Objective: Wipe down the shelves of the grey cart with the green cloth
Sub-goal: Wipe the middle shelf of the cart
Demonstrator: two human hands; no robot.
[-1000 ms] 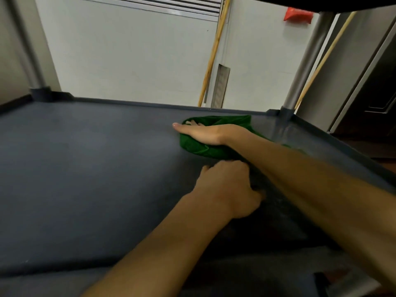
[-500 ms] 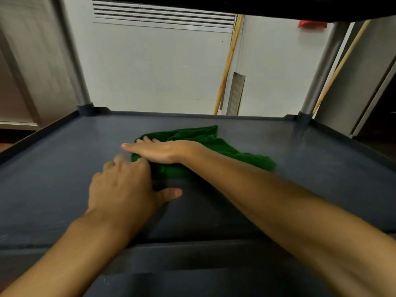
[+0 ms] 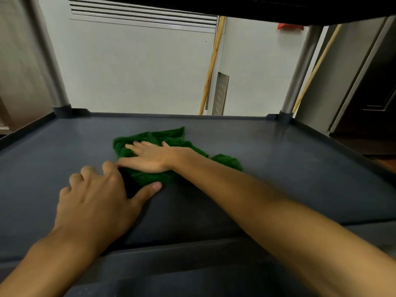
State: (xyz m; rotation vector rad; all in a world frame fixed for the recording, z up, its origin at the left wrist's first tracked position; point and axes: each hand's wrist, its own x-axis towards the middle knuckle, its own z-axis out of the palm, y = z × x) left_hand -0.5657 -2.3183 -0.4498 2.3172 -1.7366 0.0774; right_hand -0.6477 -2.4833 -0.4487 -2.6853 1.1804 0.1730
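Head view: your flat right hand (image 3: pixel 150 156) presses the green cloth (image 3: pixel 169 136) mid-wipe on the cart shelf (image 3: pixel 289 168), left hand (image 3: pixel 96 200) resting loose and empty; next probably calls for sweeping across uncovered shelf.

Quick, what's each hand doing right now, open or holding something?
Left hand: open, fingers loosely bent, resting on the shelf, holding nothing.
Right hand: open, pressing flat on the green cloth.

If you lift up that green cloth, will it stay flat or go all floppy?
Probably floppy: the cloth lies in soft, bunched folds, so it would likely droop. It seems light, crumpling under just the flat right hand. It would probably slide easily over the smooth shelf.
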